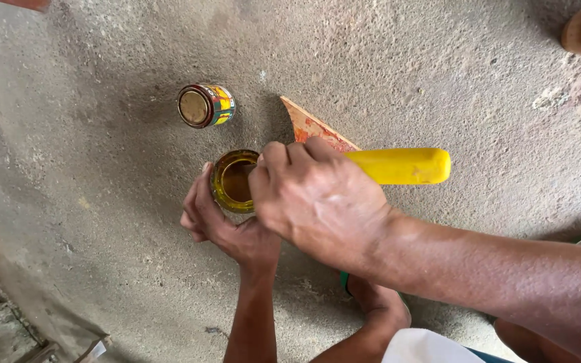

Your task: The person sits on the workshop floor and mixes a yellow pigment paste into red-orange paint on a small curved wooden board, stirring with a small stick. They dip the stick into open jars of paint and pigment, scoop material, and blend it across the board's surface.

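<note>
Yellow handle (pixel 401 166), amber jar (pixel 233 180)

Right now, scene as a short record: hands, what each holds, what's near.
left hand: cups open jar on floor, steadying it
right hand: grips yellow handle, tool tip at jar mouth; tip hidden
jar contents: amber liquid
closed tin: stands on floor beyond jar, apart from it, lid on
wood piece: flat on floor, partly behind right hand
floor: bare concrete, dusty
</note>
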